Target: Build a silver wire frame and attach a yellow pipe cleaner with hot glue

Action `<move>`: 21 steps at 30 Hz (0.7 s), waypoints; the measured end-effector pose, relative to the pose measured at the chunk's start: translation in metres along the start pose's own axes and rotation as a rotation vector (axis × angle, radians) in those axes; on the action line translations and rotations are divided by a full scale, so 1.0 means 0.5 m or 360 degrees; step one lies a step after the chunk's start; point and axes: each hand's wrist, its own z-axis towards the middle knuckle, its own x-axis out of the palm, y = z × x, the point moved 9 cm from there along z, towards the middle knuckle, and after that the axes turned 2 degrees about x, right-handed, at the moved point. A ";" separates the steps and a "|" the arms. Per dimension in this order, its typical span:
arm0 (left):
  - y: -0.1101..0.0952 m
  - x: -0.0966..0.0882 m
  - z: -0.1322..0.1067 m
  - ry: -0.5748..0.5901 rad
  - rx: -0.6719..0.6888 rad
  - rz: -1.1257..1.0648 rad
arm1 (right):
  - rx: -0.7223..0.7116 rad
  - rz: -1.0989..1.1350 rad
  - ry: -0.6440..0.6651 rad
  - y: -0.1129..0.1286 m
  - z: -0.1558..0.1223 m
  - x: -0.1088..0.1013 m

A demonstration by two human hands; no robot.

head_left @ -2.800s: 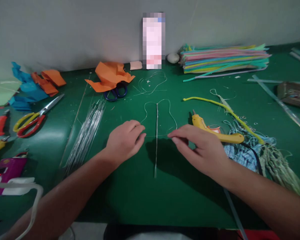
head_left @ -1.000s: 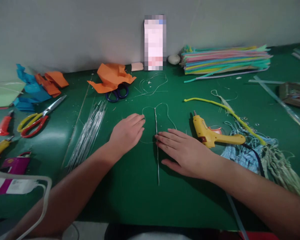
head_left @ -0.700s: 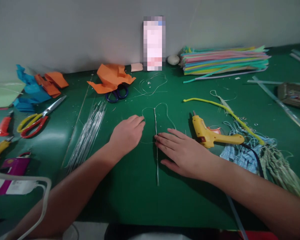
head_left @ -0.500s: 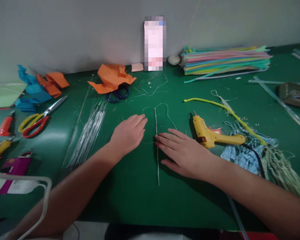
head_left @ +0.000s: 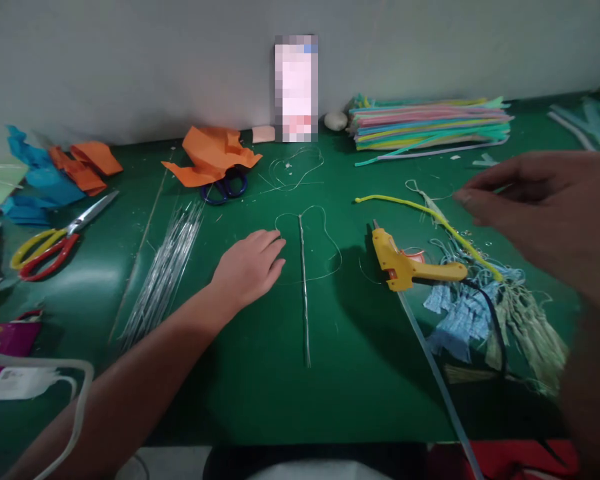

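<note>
- On the table (head_left: 260, 400): wire loop (head_left: 340, 251), wire stem (head_left: 305, 290).
- Loosely curled at its edge with left hand (head_left: 247, 267); raised, nearly pinched with right hand (head_left: 545, 213); unclear whether gripping.
- Could skew if dragged by slipping left fingers.

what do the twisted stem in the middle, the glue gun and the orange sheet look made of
Twisted stem: probably thin metal wire, going by its silvery shine and fine strands. Glue gun: likely hard plastic, from its smooth, moulded yellow body. Orange sheet: seems matte paper, since it holds stiff folds; thin foam isn't ruled out.
</note>
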 end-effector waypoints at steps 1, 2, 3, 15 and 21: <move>0.000 0.000 0.000 0.0004 0.0001 0.0000 | 0.0117 -0.0257 0.0152 -0.035 0.019 0.021; 0.000 0.001 0.001 0.0003 0.0003 0.0000 | 0.0135 -0.0428 0.0368 -0.061 0.033 0.055; 0.000 0.001 0.001 -0.0004 0.0005 0.0000 | 0.0106 -0.0472 0.0579 -0.080 0.040 0.092; 0.001 0.000 0.000 -0.0035 -0.0001 -0.0032 | -0.0448 -0.0262 0.1094 -0.133 0.050 0.295; 0.001 -0.001 0.001 -0.0065 0.0013 -0.0034 | -0.0552 -0.0070 0.1222 -0.140 0.043 0.298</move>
